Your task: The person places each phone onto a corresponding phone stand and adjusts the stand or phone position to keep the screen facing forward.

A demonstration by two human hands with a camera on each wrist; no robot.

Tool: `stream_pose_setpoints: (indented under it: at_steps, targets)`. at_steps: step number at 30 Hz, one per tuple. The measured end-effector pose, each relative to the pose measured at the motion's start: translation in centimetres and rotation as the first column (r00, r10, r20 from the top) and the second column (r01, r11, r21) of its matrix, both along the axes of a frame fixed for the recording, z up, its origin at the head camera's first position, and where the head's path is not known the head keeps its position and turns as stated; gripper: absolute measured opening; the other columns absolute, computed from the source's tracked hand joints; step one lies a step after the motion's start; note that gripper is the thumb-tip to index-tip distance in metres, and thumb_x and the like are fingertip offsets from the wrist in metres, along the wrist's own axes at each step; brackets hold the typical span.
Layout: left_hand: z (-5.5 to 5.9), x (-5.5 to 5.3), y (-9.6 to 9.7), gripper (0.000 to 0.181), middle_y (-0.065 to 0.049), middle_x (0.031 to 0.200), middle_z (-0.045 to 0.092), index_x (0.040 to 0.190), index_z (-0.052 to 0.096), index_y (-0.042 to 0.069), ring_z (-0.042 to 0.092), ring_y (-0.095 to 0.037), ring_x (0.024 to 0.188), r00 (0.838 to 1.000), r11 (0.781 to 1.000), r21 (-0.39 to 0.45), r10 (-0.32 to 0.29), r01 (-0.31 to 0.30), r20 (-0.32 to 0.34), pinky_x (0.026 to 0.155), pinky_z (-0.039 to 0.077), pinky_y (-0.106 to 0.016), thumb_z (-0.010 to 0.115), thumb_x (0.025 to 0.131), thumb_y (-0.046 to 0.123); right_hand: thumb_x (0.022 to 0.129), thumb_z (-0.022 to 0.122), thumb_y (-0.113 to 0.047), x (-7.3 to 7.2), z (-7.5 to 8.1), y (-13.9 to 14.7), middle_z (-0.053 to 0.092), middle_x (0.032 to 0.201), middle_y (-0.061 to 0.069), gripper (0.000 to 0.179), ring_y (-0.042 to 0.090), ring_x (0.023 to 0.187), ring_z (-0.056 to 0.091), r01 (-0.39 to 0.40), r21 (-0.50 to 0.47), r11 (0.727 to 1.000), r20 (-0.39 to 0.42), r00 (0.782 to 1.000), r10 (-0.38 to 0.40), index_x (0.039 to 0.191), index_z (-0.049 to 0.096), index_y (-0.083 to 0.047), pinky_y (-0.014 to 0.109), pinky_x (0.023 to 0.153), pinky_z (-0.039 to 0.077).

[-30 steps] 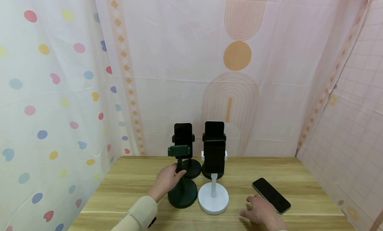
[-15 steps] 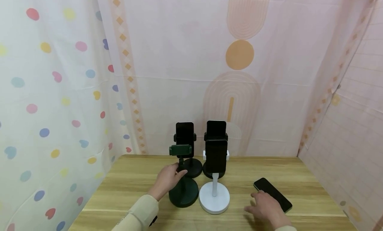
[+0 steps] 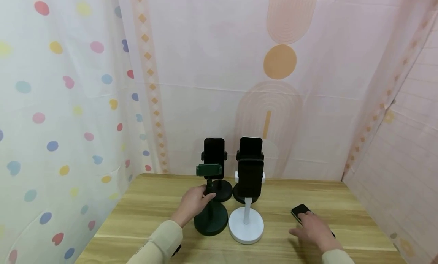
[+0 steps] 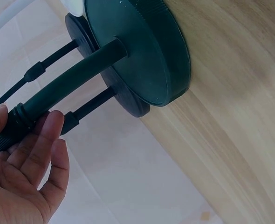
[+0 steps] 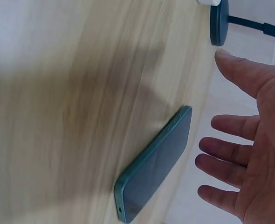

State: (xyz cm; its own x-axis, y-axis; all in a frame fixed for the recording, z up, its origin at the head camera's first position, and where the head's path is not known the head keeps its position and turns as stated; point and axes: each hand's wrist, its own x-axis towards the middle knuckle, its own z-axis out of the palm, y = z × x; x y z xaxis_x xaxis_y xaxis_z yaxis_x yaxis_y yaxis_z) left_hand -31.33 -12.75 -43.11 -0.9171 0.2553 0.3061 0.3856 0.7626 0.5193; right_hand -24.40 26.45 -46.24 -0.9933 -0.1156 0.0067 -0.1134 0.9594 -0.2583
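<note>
My left hand (image 3: pixel 194 202) grips the pole of a dark green phone stand (image 3: pixel 210 221), just under its vacant clamp. In the left wrist view, the thumb and fingers curl round the ribbed collar of the green pole (image 4: pixel 77 79), and the round base stands at the table. A smartphone (image 3: pixel 301 209) with a dark screen lies flat on the right side of the table. Over it hovers my right hand (image 3: pixel 316 230), fingers spread, partly covering the phone in the head view. The right wrist view shows a gap between those fingers and the phone's green edge (image 5: pixel 151 149).
Beside the green stand, a white phone stand (image 3: pixel 246 228) holds a phone (image 3: pixel 251 178) upright. Behind stand two black phone stands (image 3: pixel 221 190), each with a phone (image 3: pixel 214 152) clamped in it. A patterned curtain (image 3: pixel 191 66) hangs behind the wooden table (image 3: pixel 143 203).
My right hand has moved right and slightly forward, from beside the phone to over it. My left hand keeps its hold on the green stand. The head view has shifted slightly.
</note>
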Motion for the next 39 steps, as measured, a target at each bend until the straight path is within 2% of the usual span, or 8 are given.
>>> stream_pose_setpoints:
  at_steps: [3,7,10,15,22,26,39]
  targets:
    - [0.0,0.0,0.1,0.023,-0.002,0.079,0.066,0.092,0.066,0.007,0.063,-0.018,0.072,1.000,1.000,0.001,-0.007,0.007,-0.001,0.064,0.053,-0.038,0.067,0.096,0.030,0.082,0.078,-0.043,-0.2,0.0,0.8,0.052,0.120,0.042,0.073,0.057,0.112,0.051,0.010,0.003,1.000,-0.016,1.000,-0.010,0.122,0.057,0.015,0.064,0.089,0.045]
    - [0.0,0.1,0.1,0.023,-0.001,0.077,0.065,0.091,0.065,0.007,0.062,-0.016,0.070,1.000,1.000,0.000,-0.002,0.002,0.004,0.063,0.052,-0.038,0.067,0.097,0.029,0.084,0.077,-0.044,-0.4,0.2,2.0,0.050,0.122,0.044,0.078,0.058,0.112,0.050,0.034,0.007,0.999,0.026,0.999,-0.034,0.124,0.053,0.019,0.063,0.087,0.046]
    - [0.1,0.2,0.1,0.023,-0.001,0.076,0.064,0.090,0.065,0.008,0.061,-0.015,0.070,1.000,1.000,-0.004,0.002,-0.002,0.007,0.063,0.052,-0.037,0.066,0.097,0.029,0.085,0.076,-0.043,-0.7,0.3,2.8,0.054,0.119,0.041,0.077,0.056,0.109,0.052,0.034,0.019,0.999,0.049,0.998,-0.035,0.122,0.055,0.020,0.062,0.087,0.046]
    - [0.2,0.2,0.2,0.023,-0.002,0.077,0.064,0.091,0.065,0.007,0.061,-0.016,0.070,1.000,1.000,-0.007,-0.001,0.001,0.002,0.063,0.052,-0.038,0.066,0.097,0.029,0.084,0.077,-0.044,-0.9,0.1,4.0,0.060,0.106,0.033,0.072,0.047,0.098,0.058,0.035,0.042,0.998,0.034,0.999,-0.036,0.112,0.059,0.020,0.057,0.083,0.049]
    - [0.1,0.2,0.2,0.026,-0.005,0.082,0.067,0.096,0.067,0.005,0.064,-0.020,0.074,1.000,1.000,-0.021,0.012,-0.012,-0.005,0.065,0.054,-0.040,0.066,0.097,0.031,0.083,0.075,-0.051,-1.2,-0.5,5.3,0.058,0.099,0.031,0.078,0.046,0.092,0.058,0.077,0.062,0.995,0.047,0.996,-0.080,0.104,0.058,0.021,0.057,0.082,0.049]
    - [0.1,0.3,0.1,0.025,-0.005,0.081,0.067,0.095,0.067,0.005,0.063,-0.019,0.074,1.000,1.000,-0.021,0.015,-0.015,0.001,0.065,0.054,-0.040,0.066,0.097,0.030,0.081,0.075,-0.056,-1.2,-1.0,5.6,0.057,0.100,0.032,0.084,0.048,0.093,0.057,0.096,0.060,0.994,0.055,0.994,-0.099,0.106,0.056,0.023,0.058,0.082,0.048]
    - [0.3,0.5,0.2,0.028,-0.004,0.079,0.066,0.094,0.067,0.005,0.062,-0.018,0.072,1.000,1.000,-0.022,0.006,-0.006,-0.008,0.063,0.053,-0.038,0.066,0.096,0.032,0.078,0.076,-0.058,-1.1,-2.4,6.1,0.055,0.093,0.030,0.085,0.044,0.086,0.056,0.090,0.058,0.994,-0.001,0.996,-0.091,0.100,0.057,0.022,0.058,0.077,0.048]
